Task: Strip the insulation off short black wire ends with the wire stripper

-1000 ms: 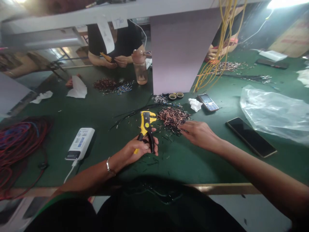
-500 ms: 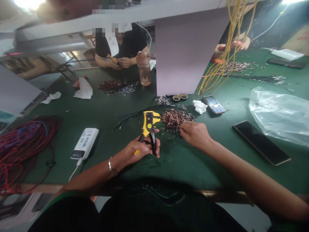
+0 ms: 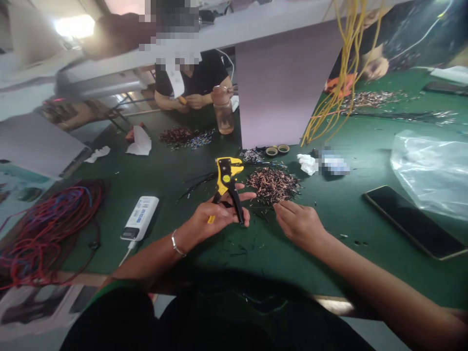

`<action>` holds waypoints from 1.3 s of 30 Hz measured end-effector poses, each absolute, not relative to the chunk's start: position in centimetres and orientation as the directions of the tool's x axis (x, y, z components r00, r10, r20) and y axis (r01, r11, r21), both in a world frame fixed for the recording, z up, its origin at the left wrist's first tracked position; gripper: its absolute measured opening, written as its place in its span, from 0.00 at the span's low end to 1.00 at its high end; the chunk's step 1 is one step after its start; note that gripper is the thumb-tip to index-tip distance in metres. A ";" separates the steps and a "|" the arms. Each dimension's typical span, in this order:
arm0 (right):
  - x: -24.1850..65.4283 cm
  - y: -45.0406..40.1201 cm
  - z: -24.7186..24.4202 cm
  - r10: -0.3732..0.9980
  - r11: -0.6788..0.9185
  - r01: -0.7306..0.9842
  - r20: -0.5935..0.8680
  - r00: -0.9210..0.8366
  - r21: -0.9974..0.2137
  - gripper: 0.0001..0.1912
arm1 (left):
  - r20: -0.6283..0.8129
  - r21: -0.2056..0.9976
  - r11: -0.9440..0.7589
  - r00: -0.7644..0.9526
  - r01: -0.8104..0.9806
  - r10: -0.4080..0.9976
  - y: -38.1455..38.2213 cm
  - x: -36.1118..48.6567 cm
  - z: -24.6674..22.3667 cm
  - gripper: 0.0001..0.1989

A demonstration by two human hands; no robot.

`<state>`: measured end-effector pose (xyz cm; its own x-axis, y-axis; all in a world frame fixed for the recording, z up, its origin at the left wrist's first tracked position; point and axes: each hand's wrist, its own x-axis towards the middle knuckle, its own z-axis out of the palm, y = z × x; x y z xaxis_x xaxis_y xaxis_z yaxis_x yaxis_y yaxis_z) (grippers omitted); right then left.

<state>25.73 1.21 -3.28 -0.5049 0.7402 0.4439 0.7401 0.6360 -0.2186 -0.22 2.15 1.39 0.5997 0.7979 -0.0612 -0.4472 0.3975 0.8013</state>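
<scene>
My left hand (image 3: 219, 217) holds a yellow and black wire stripper (image 3: 227, 183) by its handles, jaws pointing up and to the right. One of its fingers stretches out toward a heap of short copper-and-black wire pieces (image 3: 272, 184). At the heap's near edge, my right hand (image 3: 302, 222) has its fingertips pinched together. Whatever they hold is too small to make out. Dark wire offcuts (image 3: 239, 249) lie scattered on the green table in front of my hands. Long black wires (image 3: 201, 183) run behind the stripper.
A white power bank (image 3: 141, 218) and a red and blue cable bundle (image 3: 54, 234) lie left. On the right are a smartphone (image 3: 413, 222), a plastic bag (image 3: 431, 170) and crumpled tissue (image 3: 307, 165). Tape rolls (image 3: 277, 150) sit by the divider (image 3: 281, 92). Across the table, a co-worker's hands (image 3: 192, 101) are busy.
My right hand has drawn back from the heap to its near edge. The stripper has risen slightly, its handles seem wider apart, and a left finger has straightened. The camera view has shifted.
</scene>
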 end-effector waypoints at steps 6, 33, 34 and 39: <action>25.2 0.8 -3.6 0.748 0.646 0.674 0.473 -0.465 -0.358 0.17 | -0.051 0.825 0.356 0.569 -0.440 0.821 2.4 0.6 1.9 0.35; 27.6 2.4 -1.4 0.963 0.259 0.488 0.261 -0.065 -0.834 0.11 | -0.124 0.814 0.518 0.792 -0.263 0.597 2.3 -0.8 0.1 0.43; 27.6 2.3 -1.2 0.963 0.258 0.479 0.263 -0.057 -0.839 0.11 | -0.129 0.810 0.527 0.798 -0.257 0.588 2.2 -0.8 0.0 0.43; 27.3 2.2 -0.9 0.961 0.265 0.456 0.270 -0.054 -0.850 0.10 | -0.138 0.783 0.571 0.826 -0.248 0.547 1.7 -0.1 -0.1 0.40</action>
